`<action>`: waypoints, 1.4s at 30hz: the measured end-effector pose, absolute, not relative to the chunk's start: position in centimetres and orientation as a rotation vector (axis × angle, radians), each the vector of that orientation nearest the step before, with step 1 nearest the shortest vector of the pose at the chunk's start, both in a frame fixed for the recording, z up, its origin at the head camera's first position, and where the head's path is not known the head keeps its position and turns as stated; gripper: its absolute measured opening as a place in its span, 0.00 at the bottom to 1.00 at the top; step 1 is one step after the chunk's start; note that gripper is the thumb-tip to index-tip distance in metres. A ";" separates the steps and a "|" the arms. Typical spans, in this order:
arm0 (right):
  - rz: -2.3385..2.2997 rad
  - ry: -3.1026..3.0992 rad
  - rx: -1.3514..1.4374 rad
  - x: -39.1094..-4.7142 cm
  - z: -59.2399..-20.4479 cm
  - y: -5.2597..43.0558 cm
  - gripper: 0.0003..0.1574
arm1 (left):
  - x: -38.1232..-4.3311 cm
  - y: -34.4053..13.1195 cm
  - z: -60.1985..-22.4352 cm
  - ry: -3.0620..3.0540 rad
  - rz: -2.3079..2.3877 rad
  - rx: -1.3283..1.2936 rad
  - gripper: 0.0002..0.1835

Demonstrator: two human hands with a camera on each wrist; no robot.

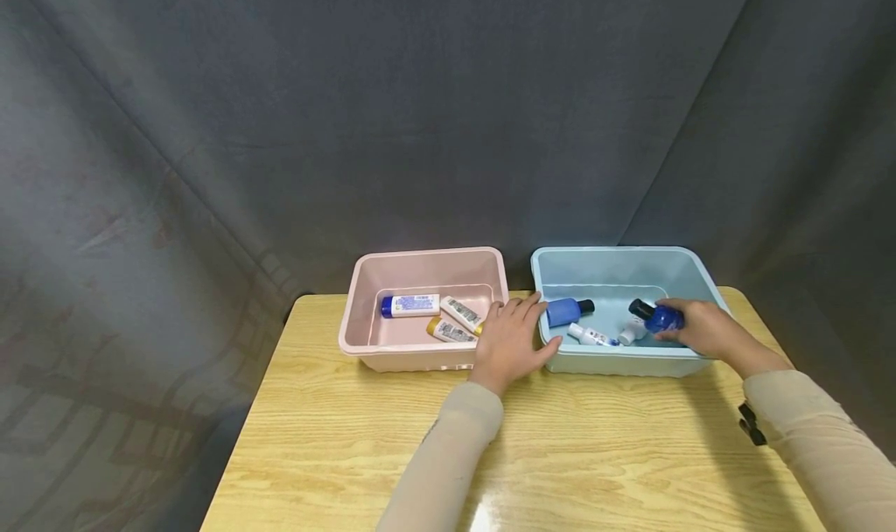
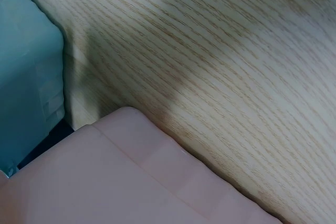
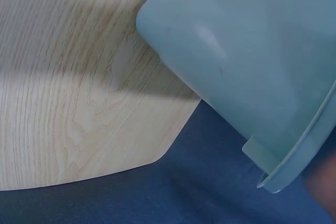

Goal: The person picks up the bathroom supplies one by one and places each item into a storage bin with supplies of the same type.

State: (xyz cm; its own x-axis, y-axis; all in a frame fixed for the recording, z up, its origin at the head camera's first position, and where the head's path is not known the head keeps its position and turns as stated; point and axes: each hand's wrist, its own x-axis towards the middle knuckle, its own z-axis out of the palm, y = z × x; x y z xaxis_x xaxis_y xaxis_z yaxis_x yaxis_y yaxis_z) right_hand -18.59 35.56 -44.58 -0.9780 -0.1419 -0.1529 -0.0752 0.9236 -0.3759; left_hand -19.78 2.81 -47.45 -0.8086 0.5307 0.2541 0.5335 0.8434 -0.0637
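In the head view my right hand [image 1: 707,330] grips a dark blue bottle with a black cap [image 1: 666,320] over the right side of the light blue bin [image 1: 616,351]. Inside that bin lie a lighter blue bottle with a black cap [image 1: 562,312], a white tube [image 1: 590,335] and a small white bottle [image 1: 632,330], partly hidden by the held one. My left hand [image 1: 513,341] is spread between the two bins, over the pink bin's right edge; it holds nothing visible. The pink bin [image 1: 406,351] contains a white bottle with a blue cap [image 1: 414,306] and two tubes with yellow caps [image 1: 451,331].
Both bins stand side by side at the back of a wooden table [image 1: 336,439], with a narrow gap between them. A dark grey curtain [image 1: 448,112] hangs behind. The right wrist view shows the light blue bin [image 3: 236,51] beside the table's rounded corner.
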 end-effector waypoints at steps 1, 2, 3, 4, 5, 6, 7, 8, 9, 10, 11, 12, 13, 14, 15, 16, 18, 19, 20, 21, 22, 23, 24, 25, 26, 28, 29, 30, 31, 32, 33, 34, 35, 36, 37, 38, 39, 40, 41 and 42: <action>-0.557 2.902 -0.161 -18.6 -44.6 35.6 0.44 | -19.8 2.8 -47.4 -2.758 -0.013 -0.813 0.37; -0.556 2.901 -0.160 -18.6 -44.6 35.6 0.44 | -19.8 2.8 -47.4 -2.756 -0.012 -0.814 0.37; -0.554 2.901 -0.161 -18.6 -44.6 35.6 0.44 | -19.8 2.8 -47.4 -2.756 -0.013 -0.814 0.37; -0.552 2.902 -0.164 -18.6 -44.6 35.6 0.44 | -19.8 2.8 -47.4 -2.756 -0.011 -0.814 0.37; -0.551 2.902 -0.168 -18.6 -44.6 35.6 0.43 | -19.8 2.8 -47.4 -2.757 -0.008 -0.813 0.37; -0.554 2.900 -0.169 -18.6 -44.5 35.6 0.43 | -19.8 2.8 -47.4 -2.758 -0.004 -0.813 0.37; -0.557 2.899 -0.168 -18.6 -44.5 35.6 0.43 | -19.8 2.8 -47.4 -2.758 -0.001 -0.812 0.37; -0.560 2.897 -0.168 -18.6 -44.5 35.6 0.43 | -19.8 2.8 -47.4 -2.758 0.003 -0.811 0.37; -0.564 2.893 -0.167 -18.6 -44.5 35.6 0.44 | -19.8 2.8 -47.4 -2.760 0.007 -0.809 0.37; -0.568 2.889 -0.163 -18.6 -44.5 35.6 0.44 | -19.8 2.8 -47.4 -2.761 0.011 -0.809 0.37; -0.571 2.884 -0.157 -18.6 -44.5 35.6 0.44 | -19.9 2.8 -47.4 -2.760 0.013 -0.810 0.37; -0.572 2.882 -0.152 -18.6 -44.5 35.6 0.44 | -19.9 2.8 -47.4 -2.761 0.013 -0.810 0.37; -0.569 2.883 -0.152 -18.6 -44.5 35.6 0.45 | -19.9 2.8 -47.4 -2.760 0.012 -0.810 0.37; -0.564 2.886 -0.154 -18.6 -44.6 35.6 0.45 | -19.9 2.8 -47.4 -2.759 0.010 -0.811 0.37; -0.560 2.890 -0.156 -18.7 -44.6 35.6 0.45 | -19.9 2.8 -47.4 -2.760 0.007 -0.811 0.37; -0.554 2.895 -0.158 -18.7 -44.6 35.6 0.45 | -19.9 2.8 -47.4 -2.757 0.005 -0.812 0.37; -0.543 2.905 -0.169 -18.7 -44.6 35.6 0.45 | -19.9 2.8 -47.4 -2.758 0.003 -0.811 0.37; -0.538 2.909 -0.173 -18.7 -44.6 35.7 0.45 | -19.9 2.8 -47.4 -2.758 0.001 -0.811 0.37; -0.538 2.908 -0.174 -18.7 -44.6 35.7 0.45 | -19.9 2.8 -47.4 -2.757 -0.001 -0.811 0.37; -0.537 2.908 -0.175 -18.7 -44.6 35.7 0.45 | -19.9 2.8 -47.4 -2.758 0.000 -0.810 0.37; -0.537 2.908 -0.177 -18.7 -44.6 35.8 0.44 | -19.9 2.8 -47.4 -2.760 0.001 -0.809 0.37; -0.541 2.905 -0.178 -18.7 -44.6 35.7 0.42 | -19.8 2.8 -47.4 -2.763 0.002 -0.809 0.37; -0.544 2.910 -0.181 -18.7 -44.7 35.8 0.39 | -19.8 2.8 -47.4 -2.765 0.002 -0.809 0.37; -0.548 2.911 -0.177 -18.7 -44.7 35.7 0.37 | -19.8 2.8 -47.4 -2.767 0.003 -0.809 0.37; -0.553 2.916 -0.179 -18.7 -44.7 35.7 0.34 | -19.8 2.8 -47.4 -2.769 0.006 -0.810 0.37; -0.561 2.922 -0.168 -18.7 -44.9 35.7 0.28 | -19.7 2.9 -47.5 -2.774 0.007 -0.810 0.37; -0.561 2.926 -0.161 -18.7 -44.9 35.8 0.26 | -19.7 2.9 -47.5 -2.776 0.009 -0.810 0.37; -0.558 2.932 -0.153 -18.7 -44.9 35.8 0.25 | -19.6 2.9 -47.5 -2.778 0.010 -0.809 0.37; -0.555 2.934 -0.144 -18.7 -44.9 35.8 0.25 | -19.6 2.9 -47.5 -2.779 0.010 -0.809 0.37; -0.551 2.942 -0.139 -18.7 -44.9 35.8 0.24 | -19.7 2.9 -47.5 -2.779 0.012 -0.808 0.37; -0.549 2.950 -0.128 -18.6 -44.9 35.8 0.24 | -19.7 3.0 -47.5 -2.779 0.012 -0.806 0.37; -0.547 2.965 -0.125 -18.6 -44.8 35.8 0.23 | -19.7 3.0 -47.5 -2.777 0.010 -0.806 0.37; -0.542 2.990 -0.125 -18.5 -44.8 35.8 0.23 | -19.8 3.0 -47.4 -2.775 0.005 -0.806 0.37; -0.542 3.016 -0.127 -18.4 -44.7 35.8 0.22 | -19.9 3.0 -47.4 -2.773 -0.001 -0.806 0.37; -0.546 3.047 -0.130 -18.2 -44.8 35.8 0.21 | -19.9 3.0 -47.4 -2.770 -0.006 -0.809 0.37; -0.555 3.081 -0.129 -17.9 -44.8 35.8 0.20 | -19.9 3.1 -47.5 -2.766 -0.013 -0.814 0.37; -0.568 3.113 -0.128 -17.7 -44.8 35.8 0.19 | -19.9 3.1 -47.5 -2.763 -0.022 -0.819 0.37; -0.583 3.145 -0.126 -17.4 -44.8 35.8 0.18 | -19.9 3.0 -47.5 -2.758 -0.029 -0.829 0.36; -0.603 3.173 -0.120 -17.1 -44.9 35.7 0.17 | -19.9 3.0 -47.6 -2.753 -0.035 -0.843 0.36; -0.628 3.200 -0.114 -16.9 -44.9 35.6 0.17 | -19.9 2.9 -47.7 -2.746 -0.045 -0.862 0.35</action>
State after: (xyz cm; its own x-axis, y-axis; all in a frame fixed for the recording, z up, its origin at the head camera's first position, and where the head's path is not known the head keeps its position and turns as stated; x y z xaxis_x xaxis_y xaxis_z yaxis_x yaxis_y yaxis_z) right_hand -16.87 35.63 -44.86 -0.9902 -0.0449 0.1323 -0.0916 0.9238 -0.3717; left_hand -19.92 2.88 -47.66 -0.7895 0.5573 0.2570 0.5654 0.8234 -0.0484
